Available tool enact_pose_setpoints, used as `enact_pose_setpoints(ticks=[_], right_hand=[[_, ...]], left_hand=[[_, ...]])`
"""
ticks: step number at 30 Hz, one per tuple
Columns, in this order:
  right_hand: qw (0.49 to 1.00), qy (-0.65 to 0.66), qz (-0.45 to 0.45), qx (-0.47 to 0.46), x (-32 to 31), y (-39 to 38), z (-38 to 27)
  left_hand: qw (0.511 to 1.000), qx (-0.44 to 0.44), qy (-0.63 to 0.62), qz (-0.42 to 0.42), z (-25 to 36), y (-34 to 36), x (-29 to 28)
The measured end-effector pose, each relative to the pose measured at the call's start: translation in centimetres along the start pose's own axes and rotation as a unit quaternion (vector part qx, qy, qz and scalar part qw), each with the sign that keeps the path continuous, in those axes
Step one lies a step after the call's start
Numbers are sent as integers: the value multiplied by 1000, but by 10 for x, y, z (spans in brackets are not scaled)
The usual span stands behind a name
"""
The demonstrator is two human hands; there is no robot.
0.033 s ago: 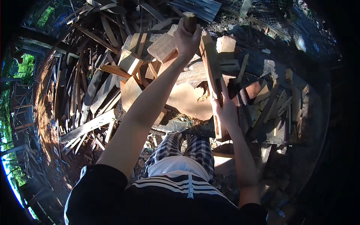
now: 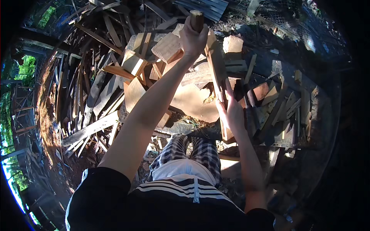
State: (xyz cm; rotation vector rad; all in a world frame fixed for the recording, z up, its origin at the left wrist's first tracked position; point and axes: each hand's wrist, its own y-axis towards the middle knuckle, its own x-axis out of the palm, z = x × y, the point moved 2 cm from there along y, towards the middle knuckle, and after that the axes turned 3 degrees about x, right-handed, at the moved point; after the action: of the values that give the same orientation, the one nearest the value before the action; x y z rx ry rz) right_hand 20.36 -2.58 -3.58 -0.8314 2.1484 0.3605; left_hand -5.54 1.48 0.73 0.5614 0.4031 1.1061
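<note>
Split wood scraps lie heaped around a round chopping stump, corrugated sheet beyond.

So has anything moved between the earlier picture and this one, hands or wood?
Nothing visibly changed. The left hand is wrapped around the wooden handle raised over the pile, and the right hand grips the long wooden board stood over the round chopping block, both just as before. The scrap wood around lies the same.
</note>
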Motion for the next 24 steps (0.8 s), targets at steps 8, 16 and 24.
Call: enact_pose_setpoints(ticks=[8,16,24], right_hand=[[999,-7,0,-40,0,-1,-1],[999,-5,8,-41,5,-2,1],[998,-7,47,-34,13,-8,9]], left_hand=[[964,-158,-107,-186,-15,9,1],[799,-300,-194,-483,-6,-2,32],[970,-154,-158,-99,18,17,-11]])
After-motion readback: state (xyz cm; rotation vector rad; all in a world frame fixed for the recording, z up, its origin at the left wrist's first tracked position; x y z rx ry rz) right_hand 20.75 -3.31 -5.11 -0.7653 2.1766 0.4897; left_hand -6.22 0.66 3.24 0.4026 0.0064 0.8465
